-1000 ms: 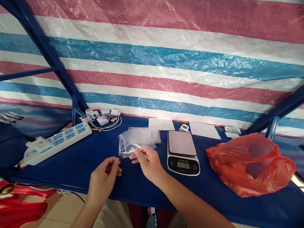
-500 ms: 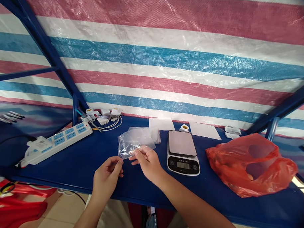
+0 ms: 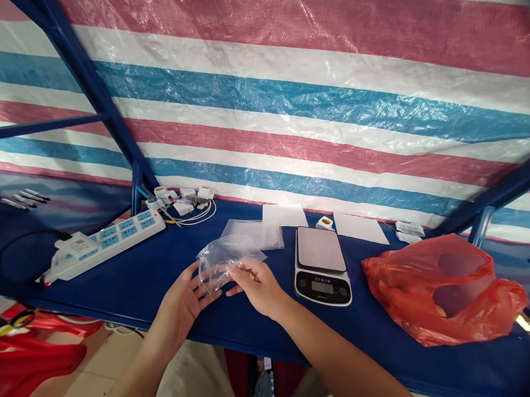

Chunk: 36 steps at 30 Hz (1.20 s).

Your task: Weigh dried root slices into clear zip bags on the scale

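Note:
A clear plastic bag (image 3: 215, 259) is pinched between the thumb and fingers of my right hand (image 3: 257, 284). My left hand (image 3: 185, 297) has its fingers spread, palm turned up, under and beside the bag's left end; the fingers show through the film. Behind the bag lies a small stack of flat clear bags (image 3: 253, 233) on the blue table (image 3: 133, 290). Right of my right hand stands a digital kitchen scale (image 3: 322, 266) with a flat weighing plate and a lit display, whose digits are too faint to read surely.
A red plastic bag (image 3: 446, 296) sits at the right. Two sheets of white paper (image 3: 360, 227) and a small white roll-like item (image 3: 324, 222) lie at the back. On the left are a power strip (image 3: 110, 241), white chargers with cables (image 3: 187, 204) and several pens (image 3: 25, 198).
My left hand has opened from a pinch at the bag's edge to spread fingers under it. The bag has come slightly nearer and lower, still in my right hand.

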Each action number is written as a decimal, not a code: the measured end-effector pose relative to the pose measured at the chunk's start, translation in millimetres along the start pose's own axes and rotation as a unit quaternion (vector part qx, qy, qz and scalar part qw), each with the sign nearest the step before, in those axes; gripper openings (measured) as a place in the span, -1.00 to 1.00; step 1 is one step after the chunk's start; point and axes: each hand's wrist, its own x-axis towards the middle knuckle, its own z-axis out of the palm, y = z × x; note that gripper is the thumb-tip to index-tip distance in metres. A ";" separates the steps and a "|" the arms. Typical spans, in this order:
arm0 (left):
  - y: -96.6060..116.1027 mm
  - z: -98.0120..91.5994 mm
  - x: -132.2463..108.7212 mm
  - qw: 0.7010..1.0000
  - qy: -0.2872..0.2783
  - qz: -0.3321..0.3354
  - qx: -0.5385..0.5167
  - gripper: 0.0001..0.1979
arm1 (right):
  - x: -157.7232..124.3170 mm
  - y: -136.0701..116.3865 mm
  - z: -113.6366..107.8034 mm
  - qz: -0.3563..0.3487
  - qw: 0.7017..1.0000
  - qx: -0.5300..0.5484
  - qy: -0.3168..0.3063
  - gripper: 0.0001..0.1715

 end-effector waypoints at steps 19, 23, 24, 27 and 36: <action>-12.4 -10.9 -10.9 0.870 -0.009 0.155 0.467 -0.35 | -24.0 14.9 24.4 -0.204 0.814 -0.541 -0.060 -0.23; -14.8 -9.6 -5.6 0.867 -0.024 0.131 0.480 -0.36 | -25.0 20.7 20.5 -0.072 0.815 -0.564 -0.115 0.01; -13.9 -9.9 -5.3 0.866 -0.026 0.125 0.483 -0.37 | -24.2 20.9 17.4 -0.061 0.814 -0.567 -0.111 0.02; -12.0 -11.3 -6.2 0.865 -0.041 0.116 0.487 -0.44 | -22.3 19.4 9.6 -0.040 0.811 -0.577 -0.084 0.03; -20.2 -23.3 -8.0 0.859 -0.014 0.157 0.487 -0.58 | -20.3 6.2 -4.3 0.020 0.810 -0.576 -0.104 0.01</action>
